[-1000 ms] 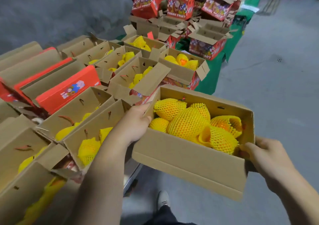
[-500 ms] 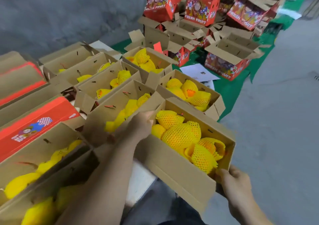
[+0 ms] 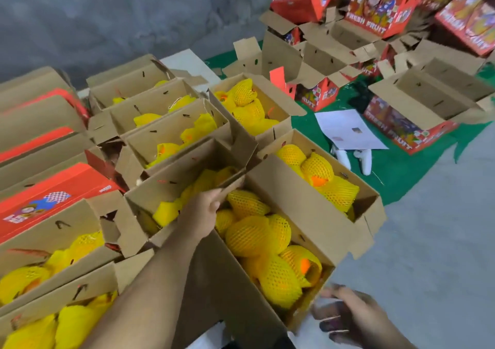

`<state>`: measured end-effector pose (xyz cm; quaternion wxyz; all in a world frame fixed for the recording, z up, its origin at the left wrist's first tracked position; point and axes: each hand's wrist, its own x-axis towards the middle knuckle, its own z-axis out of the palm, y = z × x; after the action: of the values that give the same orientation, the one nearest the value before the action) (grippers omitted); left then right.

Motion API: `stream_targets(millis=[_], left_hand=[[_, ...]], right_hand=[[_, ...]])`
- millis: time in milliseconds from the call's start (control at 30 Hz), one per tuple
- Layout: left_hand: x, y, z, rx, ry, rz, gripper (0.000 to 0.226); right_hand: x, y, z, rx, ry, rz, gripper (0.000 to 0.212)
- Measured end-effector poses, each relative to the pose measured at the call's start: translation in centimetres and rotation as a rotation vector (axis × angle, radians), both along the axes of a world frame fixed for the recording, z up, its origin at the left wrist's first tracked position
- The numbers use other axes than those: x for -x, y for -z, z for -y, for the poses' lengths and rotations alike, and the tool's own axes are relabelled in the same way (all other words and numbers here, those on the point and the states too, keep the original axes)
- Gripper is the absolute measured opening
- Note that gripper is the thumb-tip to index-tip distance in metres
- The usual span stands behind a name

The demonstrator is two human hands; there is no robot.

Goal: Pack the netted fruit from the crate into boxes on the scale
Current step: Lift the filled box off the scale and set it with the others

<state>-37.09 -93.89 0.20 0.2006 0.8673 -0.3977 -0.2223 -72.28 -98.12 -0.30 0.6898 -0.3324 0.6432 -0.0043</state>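
An open cardboard box [image 3: 230, 289] full of yellow foam-netted fruit [image 3: 249, 236] sits low in the middle of the head view, pushed against a row of similar filled boxes. My left hand [image 3: 206, 209] grips the top edge of its far end wall. My right hand [image 3: 348, 316] is blurred at the box's near right corner, fingers spread, just off the cardboard. One fruit near that corner shows orange skin through its net [image 3: 305, 264].
Several open boxes with netted fruit [image 3: 318, 177] fill the left and centre, with red-printed lids [image 3: 53, 198] among them. Empty red "FRESH FRUIT" boxes [image 3: 417, 112] and a white sheet [image 3: 348, 129] lie on green cloth at the back right. Grey floor [image 3: 428, 241] lies to the right.
The box travelled left and forward until it lay beside the other filled boxes. My right hand has come off its near end; my left hand still holds the far end.
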Motion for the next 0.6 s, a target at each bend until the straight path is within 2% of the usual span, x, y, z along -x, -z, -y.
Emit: stream_targets(millis=[67, 133, 233, 300, 400, 500, 600], left_hand=[[0.1, 0.3, 0.5, 0.004, -0.016, 0.002, 0.041], [0.1, 0.5, 1.6, 0.023, -0.040, 0.010, 0.041], [-0.1, 0.4, 2.9, 0.085, -0.077, 0.025, 0.040], [-0.2, 0.7, 3.0, 0.123, -0.083, 0.032, 0.037], [0.1, 1.3, 2.6, 0.232, -0.101, 0.091, 0.027], [0.7, 1.7, 1.5, 0.319, -0.063, 0.187, 0.026], [0.8, 1.7, -0.7, 0.401, -0.009, 0.168, 0.028]], right_hand=[[1.5, 0.4, 1.8, -0.024, 0.061, -0.038, 0.046], [0.5, 0.6, 2.3, -0.073, 0.097, 0.021, 0.048], [-3.5, -0.1, 1.7, -0.085, 0.036, 0.122, 0.064], [-5.0, 0.0, 1.8, -0.075, 0.003, 0.144, 0.057], [-5.5, 0.6, 1.9, -0.097, -0.025, 0.050, 0.045], [-5.5, 0.8, 2.2, -0.110, -0.016, 0.021, 0.050], [-4.5, 0.5, 3.2, -0.161, -0.018, 0.136, 0.053]])
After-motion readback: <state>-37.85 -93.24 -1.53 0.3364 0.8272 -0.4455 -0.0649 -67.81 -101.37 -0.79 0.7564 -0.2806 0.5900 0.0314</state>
